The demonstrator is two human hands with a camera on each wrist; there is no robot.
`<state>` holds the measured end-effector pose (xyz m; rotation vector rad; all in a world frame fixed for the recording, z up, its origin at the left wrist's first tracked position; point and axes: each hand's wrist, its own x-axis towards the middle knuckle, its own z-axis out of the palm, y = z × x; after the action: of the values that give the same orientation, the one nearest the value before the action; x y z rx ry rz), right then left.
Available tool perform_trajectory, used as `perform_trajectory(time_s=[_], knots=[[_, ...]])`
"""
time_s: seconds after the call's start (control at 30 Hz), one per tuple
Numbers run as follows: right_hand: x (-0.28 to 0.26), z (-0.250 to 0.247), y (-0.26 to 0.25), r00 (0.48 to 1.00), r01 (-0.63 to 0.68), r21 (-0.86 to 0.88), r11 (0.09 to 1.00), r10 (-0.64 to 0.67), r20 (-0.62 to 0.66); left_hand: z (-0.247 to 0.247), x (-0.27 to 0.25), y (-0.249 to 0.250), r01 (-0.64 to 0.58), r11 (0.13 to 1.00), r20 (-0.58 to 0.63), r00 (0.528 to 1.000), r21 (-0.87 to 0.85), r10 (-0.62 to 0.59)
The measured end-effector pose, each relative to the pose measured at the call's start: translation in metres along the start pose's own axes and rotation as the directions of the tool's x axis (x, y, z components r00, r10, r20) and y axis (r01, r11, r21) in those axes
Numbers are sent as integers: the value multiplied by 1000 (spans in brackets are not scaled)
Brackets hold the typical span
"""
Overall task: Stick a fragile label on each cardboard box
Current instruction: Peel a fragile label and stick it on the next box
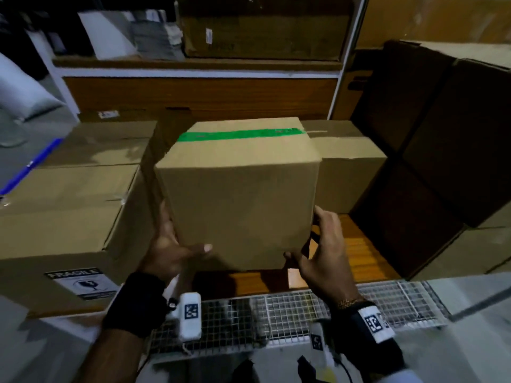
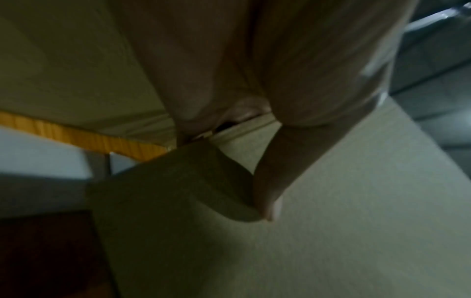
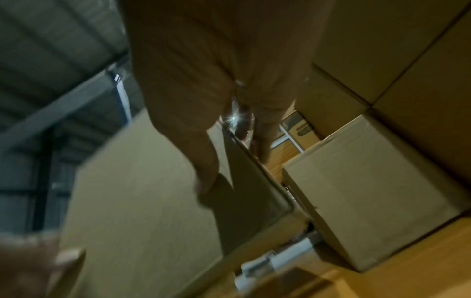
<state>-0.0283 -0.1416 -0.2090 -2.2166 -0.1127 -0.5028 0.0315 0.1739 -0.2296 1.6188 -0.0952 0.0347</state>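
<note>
Nearest, a white wire-mesh grille (image 1: 290, 310) edges the orange wood-grain bench (image 1: 356, 252). Above it, the left hand (image 1: 171, 250) and right hand (image 1: 323, 244) clasp the lower corners of a plain, matte, cube-shaped cardboard box (image 1: 240, 205); thumbs press its front face and fingers wrap its sides. A green tape strip (image 1: 240, 134) seals its top. Left of it sits a wide, low carton (image 1: 63, 211) bearing a black-and-white fragile label (image 1: 83, 283). Behind on the right stands a smaller box (image 1: 348, 164), beside dark stacked cartons (image 1: 431, 150). Farthest, shelves (image 1: 199, 67) carry more cardboard.
</note>
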Motion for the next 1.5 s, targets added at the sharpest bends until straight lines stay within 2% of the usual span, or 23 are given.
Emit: perform_trajectory(time_s=[0.13, 0.2, 0.23, 0.33, 0.37, 0.47, 0.53, 0.6, 0.67, 0.77, 0.87, 1.0, 1.1, 1.17, 1.27, 1.4, 1.5], knots=[[-1, 12, 4, 998, 14, 16, 1000, -13, -57, 4, -9, 2, -150, 983, -52, 986, 109, 157], [0, 14, 3, 998, 28, 15, 999, -27, -64, 9, -14, 7, -180, 978, -81, 979, 107, 189], [1, 14, 2, 998, 33, 5, 999, -32, -58, 10, -15, 8, -162, 983, -92, 981, 84, 169], [3, 11, -12, 996, 77, -85, 993, -80, -33, 2, -12, 10, 1, 998, -226, 974, -56, -13], [3, 10, -19, 992, 120, -114, 986, -124, -30, -1, -11, 11, 51, 989, -236, 968, -136, -82], [5, 7, -43, 961, 273, -135, 953, -277, -12, -5, -7, 17, 182, 869, -150, 949, -460, -278], [6, 7, -60, 940, 340, -162, 926, -342, 14, -2, -7, 20, 212, 787, -124, 932, -580, -342], [5, 9, -75, 922, 384, -188, 904, -384, 37, 1, -9, 18, 195, 724, -116, 927, -662, -356], [6, 10, -84, 908, 417, -201, 886, -415, 57, 1, -10, 14, 183, 703, -129, 922, -687, -366], [11, 5, -85, 915, 403, -194, 894, -399, 61, -4, -13, 12, 214, 728, -118, 919, -651, -375], [16, -2, -75, 943, 331, -159, 930, -331, 28, -5, -12, 15, 179, 832, -180, 932, -525, -314], [21, -10, -48, 991, 129, -98, 987, -132, -31, 6, -15, 27, 70, 980, -289, 949, -188, -123], [22, -14, -28, 999, 10, -28, 1000, -11, -49, 17, -18, 35, -5, 999, -262, 965, 38, 15], [22, -19, -17, 998, -29, 8, 1000, 29, -59, 26, -20, 42, -58, 995, -211, 975, 82, 74], [21, -26, -5, 995, -56, 24, 998, 58, -84, 38, -22, 48, -84, 993, -134, 986, 85, 95], [20, -34, 0, 988, -106, 24, 994, 108, -107, 48, -17, 47, -15, 999, -88, 996, 46, 19], [20, -37, 9, 985, -136, -40, 990, 130, -116, 56, -9, 42, 39, 999, -39, 999, 24, -38]])
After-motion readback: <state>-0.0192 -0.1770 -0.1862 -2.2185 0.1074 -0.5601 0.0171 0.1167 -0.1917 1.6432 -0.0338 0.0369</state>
